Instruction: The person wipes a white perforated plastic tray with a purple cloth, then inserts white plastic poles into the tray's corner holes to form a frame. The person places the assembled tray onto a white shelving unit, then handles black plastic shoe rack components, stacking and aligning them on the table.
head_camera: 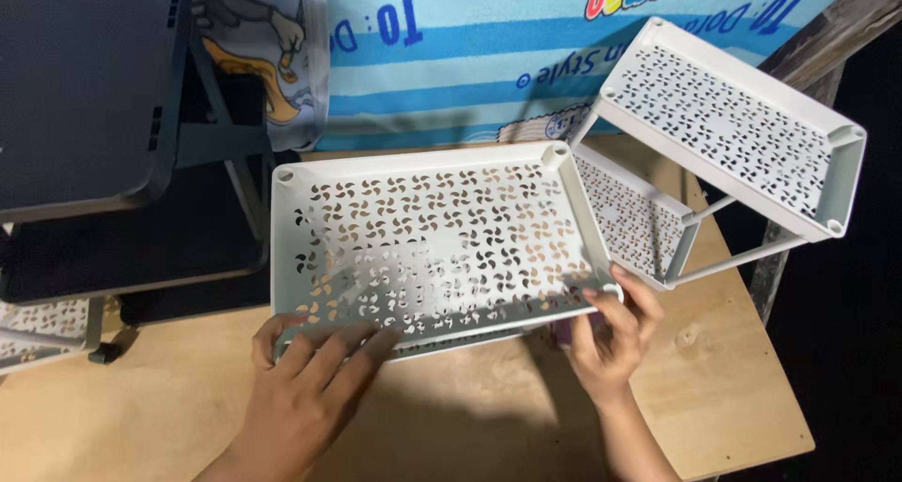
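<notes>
Both hands gripped the white perforated tray [432,238]: left hand [305,383] fingers spread on its near edge, right hand [611,336] fingers clamped on its corner. A two-tier white rack [733,134] lay tilted beside it on the bench [714,369]. Something purple, perhaps a small part, was mostly hidden under the right hand.

The shelf tray [427,242] is white, pierced all over with small pinwheel-shaped cut-outs. The two-tier rack [728,139] beside it is the same white with the same pattern. The bench [723,379] is pale wood. The cloth [489,59] behind has light and darker blue stripes.
</notes>
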